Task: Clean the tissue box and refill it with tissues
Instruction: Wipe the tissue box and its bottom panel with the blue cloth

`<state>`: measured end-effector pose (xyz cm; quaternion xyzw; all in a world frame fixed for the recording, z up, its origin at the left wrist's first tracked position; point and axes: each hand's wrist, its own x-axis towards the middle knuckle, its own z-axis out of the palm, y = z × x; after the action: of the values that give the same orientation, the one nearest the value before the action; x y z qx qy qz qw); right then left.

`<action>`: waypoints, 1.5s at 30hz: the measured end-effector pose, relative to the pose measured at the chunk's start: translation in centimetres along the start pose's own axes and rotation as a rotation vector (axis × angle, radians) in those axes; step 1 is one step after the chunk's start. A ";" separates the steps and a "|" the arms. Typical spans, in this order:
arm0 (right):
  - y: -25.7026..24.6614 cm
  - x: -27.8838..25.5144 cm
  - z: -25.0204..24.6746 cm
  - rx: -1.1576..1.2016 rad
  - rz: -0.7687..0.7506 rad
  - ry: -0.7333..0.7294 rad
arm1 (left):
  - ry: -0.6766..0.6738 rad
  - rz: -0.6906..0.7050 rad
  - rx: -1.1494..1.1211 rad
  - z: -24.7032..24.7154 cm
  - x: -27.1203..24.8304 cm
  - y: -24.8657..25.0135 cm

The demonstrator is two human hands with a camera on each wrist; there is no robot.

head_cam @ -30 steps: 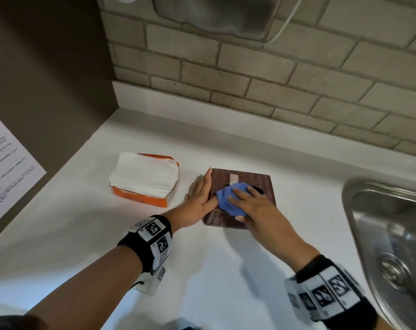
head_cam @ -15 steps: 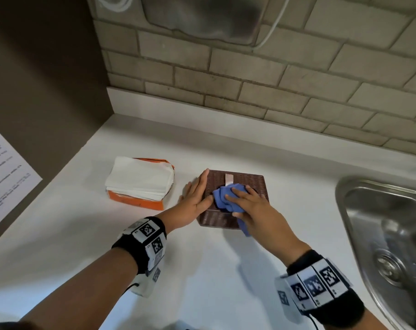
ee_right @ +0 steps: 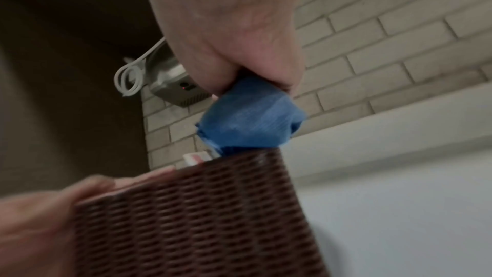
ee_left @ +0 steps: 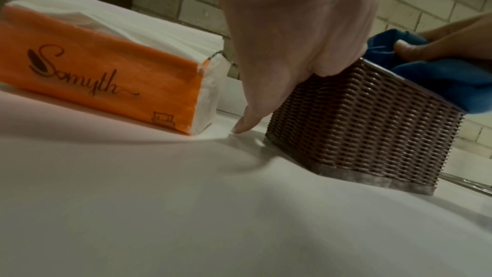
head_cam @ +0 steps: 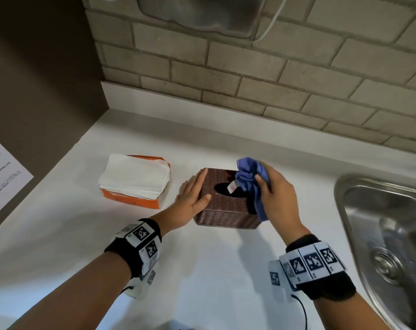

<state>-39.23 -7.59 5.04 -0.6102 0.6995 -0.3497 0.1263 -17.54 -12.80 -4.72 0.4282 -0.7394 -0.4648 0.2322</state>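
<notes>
A brown woven tissue box stands on the white counter, its oval top opening showing a white scrap. My left hand lies flat against the box's left side, thumb on its top edge. My right hand grips a bunched blue cloth over the box's right top edge, one end hanging down the near right corner. An orange pack of white tissues lies left of the box.
A steel sink is sunk in the counter at the right. A brick wall with a metal dispenser and white cable rises behind. A dark side wall with a printed sheet closes the left.
My right hand has lifted the blue cloth off the box's top and moved it to the right edge, uncovering the opening. My left hand stays against the box's left side.
</notes>
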 end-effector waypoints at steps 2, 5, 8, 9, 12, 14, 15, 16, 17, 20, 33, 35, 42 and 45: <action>-0.2 -0.1 1.2 -0.063 -0.014 -0.050 | 0.007 0.004 0.007 0.0 0.0 0.1; -1.0 -2.6 3.6 -0.427 -0.122 -0.172 | 0.034 0.010 -0.004 0.2 0.1 -0.2; -1.3 -3.5 4.0 -0.450 -0.271 -0.370 | 0.060 0.054 0.006 0.5 0.2 -0.5; -0.8 -3.1 3.6 -0.441 -0.300 -0.408 | 0.060 0.066 0.015 0.5 0.2 -0.5; 0.4 -1.3 2.0 -0.340 -0.200 -0.304 | 0.054 0.092 0.111 0.2 0.2 -0.6; -0.6 -0.8 1.1 -0.267 -0.057 -0.208 | 0.061 0.068 0.174 0.1 -0.1 -0.1; -1.3 -0.7 0.6 -0.232 -0.021 -0.140 | 0.067 0.055 0.205 0.1 -0.4 0.3; -2.1 -0.6 -0.1 -0.177 0.010 -0.056 | 0.075 0.059 0.244 0.1 -0.6 0.8; -2.8 -0.2 -0.9 -0.108 0.029 0.033 | 0.088 0.079 0.287 0.0 -0.8 1.2; -2.7 0.5 -1.5 -0.047 -0.011 0.131 | 0.096 0.104 0.310 0.0 -1.0 1.6; 1.6 -1.1 2.4 -0.258 -0.038 -0.180 | 0.110 0.044 0.362 0.2 -0.7 1.7; -0.3 -2.2 4.2 -0.333 -0.156 -0.172 | 0.126 0.040 0.372 0.4 -0.7 1.7; 1.7 -2.7 2.6 -0.343 -0.136 -0.246 | 0.079 0.046 0.492 0.1 -0.4 1.7; -0.4 -3.3 3.5 -0.274 -0.046 -0.126 | 0.097 0.020 0.466 0.5 -0.6 2.2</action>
<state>-36.01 -5.64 1.93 -0.6584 0.7172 -0.2147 0.0776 -18.50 -11.64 -3.00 0.4849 -0.8187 -0.2582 0.1669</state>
